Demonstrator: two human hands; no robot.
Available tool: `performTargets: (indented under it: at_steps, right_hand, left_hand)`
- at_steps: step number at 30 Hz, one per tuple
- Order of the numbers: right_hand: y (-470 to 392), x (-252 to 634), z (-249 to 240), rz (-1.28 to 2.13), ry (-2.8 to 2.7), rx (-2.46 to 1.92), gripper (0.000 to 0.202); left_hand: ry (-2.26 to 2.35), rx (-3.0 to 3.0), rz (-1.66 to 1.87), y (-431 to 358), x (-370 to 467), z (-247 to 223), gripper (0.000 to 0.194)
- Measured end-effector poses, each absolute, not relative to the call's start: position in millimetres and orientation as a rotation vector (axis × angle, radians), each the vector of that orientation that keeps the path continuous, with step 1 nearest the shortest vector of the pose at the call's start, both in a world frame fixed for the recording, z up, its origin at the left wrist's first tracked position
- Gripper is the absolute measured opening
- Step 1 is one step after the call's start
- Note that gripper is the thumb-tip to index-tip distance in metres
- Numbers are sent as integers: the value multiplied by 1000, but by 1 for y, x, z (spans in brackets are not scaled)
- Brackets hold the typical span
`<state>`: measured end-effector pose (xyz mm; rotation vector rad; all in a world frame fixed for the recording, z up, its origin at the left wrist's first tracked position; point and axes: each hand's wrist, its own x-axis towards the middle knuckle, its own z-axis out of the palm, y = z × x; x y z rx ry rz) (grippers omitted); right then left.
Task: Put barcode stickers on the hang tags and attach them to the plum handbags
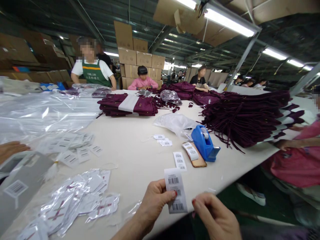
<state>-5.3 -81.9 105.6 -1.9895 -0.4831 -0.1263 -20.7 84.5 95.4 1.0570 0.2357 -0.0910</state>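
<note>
My left hand (155, 200) pinches a strip of white barcode stickers (178, 203) between thumb and fingers, above the table's near edge. To the right of the strip and apart from it, my right hand (216, 215) has its thumb and forefinger together; what they hold, if anything, is too small to make out. Another short barcode sticker strip (180, 161) lies flat on the table just beyond. Beside it, a phone-like tan slab (200, 162) carries more barcode stickers (191, 151), next to a blue tape dispenser (203, 143).
Clear packets with printed cards (72, 196) and loose barcode tags (80, 153) lie at left, near a grey box (25, 190) and another person's hand (12, 150). Folded maroon garments (245, 116) are stacked at right; a banded pile (128, 105) lies farther back. Co-workers surround the table.
</note>
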Motion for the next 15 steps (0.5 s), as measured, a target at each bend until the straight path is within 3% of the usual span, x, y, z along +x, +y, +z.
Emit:
performTargets:
  at_steps: [5, 15]
  right_hand:
    - [-51, 15, 98, 400, -177, -1583, 31]
    - [-30, 20, 80, 438, 94, -1282, 34]
  left_hand:
    - [214, 998, -123, 83, -26, 91, 40]
    - [427, 1035, 59, 89, -24, 72, 37]
